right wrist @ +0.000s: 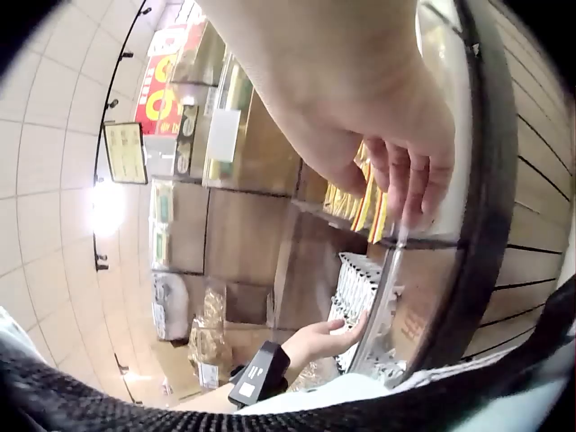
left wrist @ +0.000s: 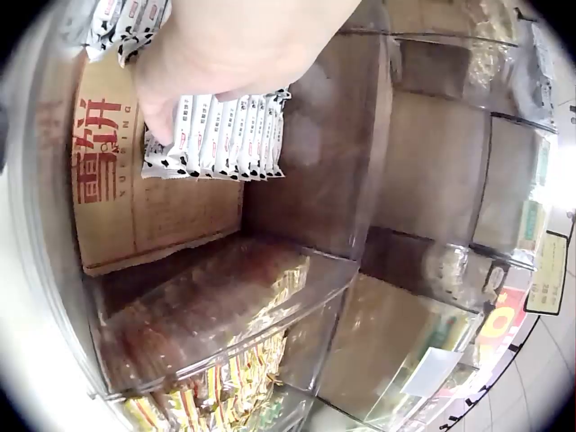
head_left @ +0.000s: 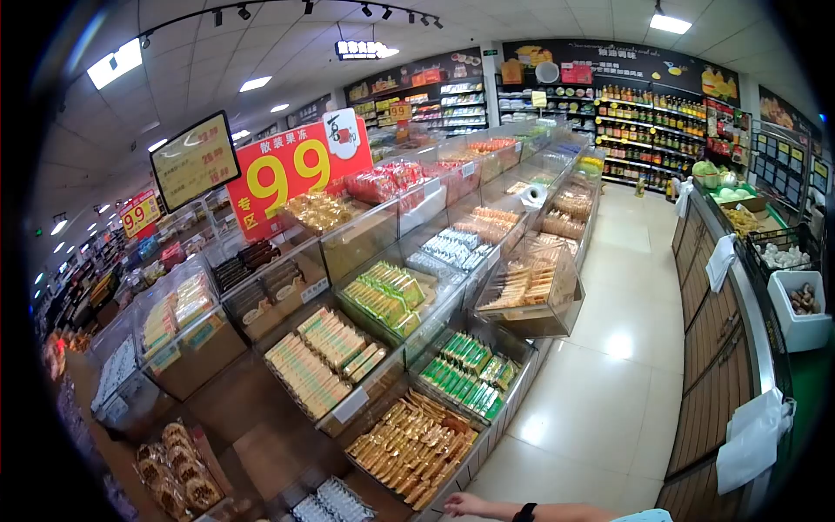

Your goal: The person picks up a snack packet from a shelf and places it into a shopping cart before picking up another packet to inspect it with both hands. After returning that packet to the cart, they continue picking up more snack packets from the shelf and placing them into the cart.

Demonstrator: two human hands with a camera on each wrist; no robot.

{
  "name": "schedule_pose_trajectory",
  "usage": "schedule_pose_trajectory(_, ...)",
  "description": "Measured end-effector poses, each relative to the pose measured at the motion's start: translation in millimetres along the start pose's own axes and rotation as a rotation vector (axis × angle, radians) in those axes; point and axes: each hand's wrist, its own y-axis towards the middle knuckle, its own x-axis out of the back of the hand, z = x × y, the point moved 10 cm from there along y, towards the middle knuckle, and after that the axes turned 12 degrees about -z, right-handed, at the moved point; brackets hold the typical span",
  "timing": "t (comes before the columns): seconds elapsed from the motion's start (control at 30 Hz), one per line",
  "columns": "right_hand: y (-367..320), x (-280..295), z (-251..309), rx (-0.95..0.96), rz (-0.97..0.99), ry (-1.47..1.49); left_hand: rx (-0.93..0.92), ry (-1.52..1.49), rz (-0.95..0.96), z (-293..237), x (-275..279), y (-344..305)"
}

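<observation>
Left wrist: touches white packets (left wrist: 216, 144) beside cardboard (left wrist: 117, 216) with relaxed left hand (left wrist: 252, 45), likely sorting; holds right hand (right wrist: 373, 112) apart, loosely bent, near yellow packets (right wrist: 342, 203); probably needs a gentle pinch next.

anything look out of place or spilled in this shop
One clear bin of brown snacks juts out over the aisle, past the front edge of the bins beside it, so it looks out of line, though perhaps deliberately. I see no spill.
</observation>
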Motion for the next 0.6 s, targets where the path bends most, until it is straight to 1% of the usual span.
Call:
schedule_pose_trajectory(0.03, -12.2, 19.1, -0.5, -0.044, -0.035, 0.069, -0.062, 0.144, 0.004, -8.3, -1.6, -4.4)
schedule_pose_trajectory(0.07, -19.8, 34.6, -7.3, -0.066, -0.065, 0.100, -0.159, 0.377, -0.001, -18.4, -5.7, -9.4)
schedule_pose_trajectory(0.1, -24.4, 50.3, -13.7, -0.088, -0.095, 0.130, -0.262, 0.672, -0.025, -26.5, -9.3, -14.6)
schedule_pose_trajectory(0.17, -30.5, 74.3, -29.1, -0.113, -0.133, 0.165, -0.335, 1.006, -0.048, -36.3, -13.9, -20.3)
schedule_pose_trajectory(0.23, -34.8, 92.4, -41.9, -0.117, -0.151, 0.174, -0.333, 1.223, 0.023, -37.8, -20.0, -25.4)
schedule_pose_trajectory(0.27, -37.7, 97.8, -43.8, -0.116, -0.131, 0.169, -0.715, 1.810, 0.292, -35.1, -14.7, -29.4)
schedule_pose_trajectory(0.3, -39.5, 102.2, -47.4, -0.126, -0.129, 0.156, -1.331, 2.268, 0.418, -31.7, 13.5, -36.2)
schedule_pose_trajectory(0.37, -43.3, 107.5, -49.3, -0.143, -0.123, 0.130, -1.675, 2.737, 0.732, -18.6, 57.1, -45.9)
schedule_pose_trajectory(0.4, -44.1, 107.0, -50.9, -0.137, -0.104, 0.126, -0.945, 2.203, 0.601, -37.3, 106.3, -30.1)
schedule_pose_trajectory(0.47, -44.7, 104.1, -57.1, -0.127, -0.067, 0.121, -1.238, 2.423, 0.812, -32.4, 161.3, -35.2)
schedule_pose_trajectory(0.5, -46.0, 99.9, -59.8, -0.135, -0.040, 0.104, -1.400, 2.517, 0.918, -30.6, 174.6, -41.6)
schedule_pose_trajectory(0.53, -47.6, 94.6, -60.0, -0.142, -0.014, 0.086, -1.500, 2.404, 0.913, -39.6, 149.4, -62.2)
schedule_pose_trajectory(0.6, -46.5, 84.2, -62.4, -0.154, 0.035, 0.050, -1.662, 2.265, 0.935, -56.0, 141.4, -97.1)
